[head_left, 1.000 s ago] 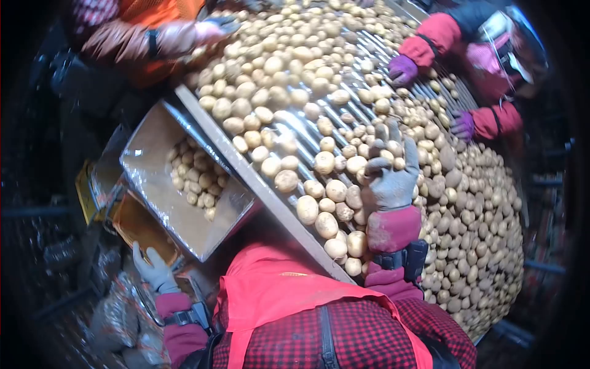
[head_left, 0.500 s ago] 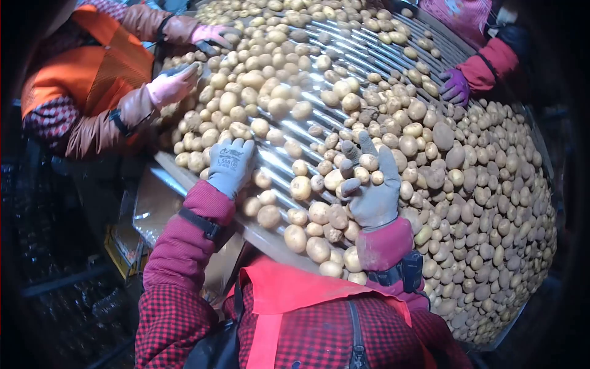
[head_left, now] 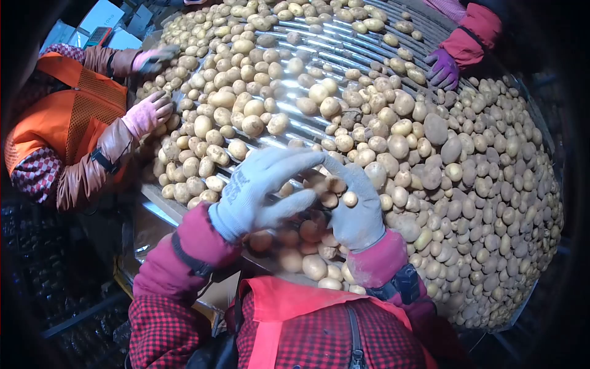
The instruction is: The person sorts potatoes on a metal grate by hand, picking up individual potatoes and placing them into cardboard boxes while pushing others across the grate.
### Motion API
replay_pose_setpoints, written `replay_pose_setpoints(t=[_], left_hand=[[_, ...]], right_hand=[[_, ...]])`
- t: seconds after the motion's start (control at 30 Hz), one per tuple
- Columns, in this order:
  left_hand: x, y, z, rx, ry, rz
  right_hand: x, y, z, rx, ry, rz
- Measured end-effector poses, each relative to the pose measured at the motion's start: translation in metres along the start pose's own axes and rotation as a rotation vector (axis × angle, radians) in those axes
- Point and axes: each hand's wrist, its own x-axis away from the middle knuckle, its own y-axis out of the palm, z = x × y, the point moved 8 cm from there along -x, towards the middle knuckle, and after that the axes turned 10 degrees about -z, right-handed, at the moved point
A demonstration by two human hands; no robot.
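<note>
My left hand (head_left: 261, 190), in a grey-blue glove, is raised over the near part of the roller table, its fingers and thumb spread apart and curved to the right. Nothing shows in its grip. My right hand (head_left: 356, 206), gloved alike, curls inward beside it, and the fingertips of the two hands nearly meet. A small potato (head_left: 350, 198) rests against the right palm, with more potatoes between the hands. Loose potatoes (head_left: 314, 267) lie below both hands, and shiny metal rollers (head_left: 295, 138) show behind them.
A large heap of potatoes (head_left: 479, 209) fills the right side. A co-worker in an orange vest (head_left: 80, 117) has both hands at the left edge. Another co-worker's purple-gloved hand (head_left: 444, 69) touches the far right rollers. White boxes (head_left: 101, 17) stand at the back left.
My left hand has lifted and moved right, opening towards my right hand, whose fingers have curled inward. The orange-vested co-worker's hands have shifted. The view has moved slightly.
</note>
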Motion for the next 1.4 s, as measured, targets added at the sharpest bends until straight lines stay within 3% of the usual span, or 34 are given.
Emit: replay_pose_setpoints(t=[0.1,0.13,0.23,0.37,0.57,0.6,0.7,0.8,0.93,1.07,1.17,1.27,1.33,1.37,1.4], left_hand=[[-0.022,0.001,-0.046,0.018,-0.128,0.056],[-0.031,0.002,-0.062,-0.165,-0.143,0.035],[-0.045,0.024,-0.103,-0.594,-0.088,-0.067],[-0.013,0.028,-0.120,-0.615,-0.092,-0.120],[0.041,-0.012,-0.119,-0.824,-0.223,0.002],[0.044,-0.023,-0.127,-0.904,-0.268,0.002],[0.056,-0.063,-0.153,-0.973,-0.458,0.159],[0.045,-0.067,-0.150,-0.938,-0.340,0.186],[0.012,-0.012,-0.154,-0.943,-0.187,-0.097],[0.011,0.000,-0.184,-1.049,-0.354,-0.212],[0.007,-0.004,-0.185,-0.961,-0.334,-0.158],[-0.009,-0.020,-0.128,-0.314,-0.289,0.058],[-0.025,-0.010,-0.076,-0.017,-0.116,0.065],[-0.032,0.002,-0.060,0.161,-0.099,-0.045],[-0.041,0.003,-0.043,0.105,-0.002,-0.047]], right_hand=[[0.007,-0.009,-0.002,-0.199,0.169,0.192],[0.006,-0.019,0.003,-0.298,0.131,0.174],[0.004,-0.013,-0.006,-0.321,0.075,0.373],[0.005,-0.012,-0.009,-0.415,0.077,0.365],[0.007,-0.024,-0.012,-0.517,-0.038,0.207],[0.007,-0.019,-0.018,-0.404,-0.011,0.364],[0.007,-0.012,-0.023,-0.397,-0.014,0.414],[0.006,-0.019,-0.017,-0.411,-0.009,0.376],[0.004,-0.016,-0.017,-0.381,0.006,0.390],[0.005,-0.022,-0.016,-0.367,-0.009,0.309],[0.002,-0.023,-0.013,-0.311,0.006,0.280],[0.001,-0.019,-0.016,-0.136,0.009,0.324],[0.002,-0.016,-0.013,-0.087,0.042,0.357],[0.003,-0.016,-0.013,-0.059,0.056,0.371],[0.005,-0.021,-0.011,-0.068,0.041,0.352]])
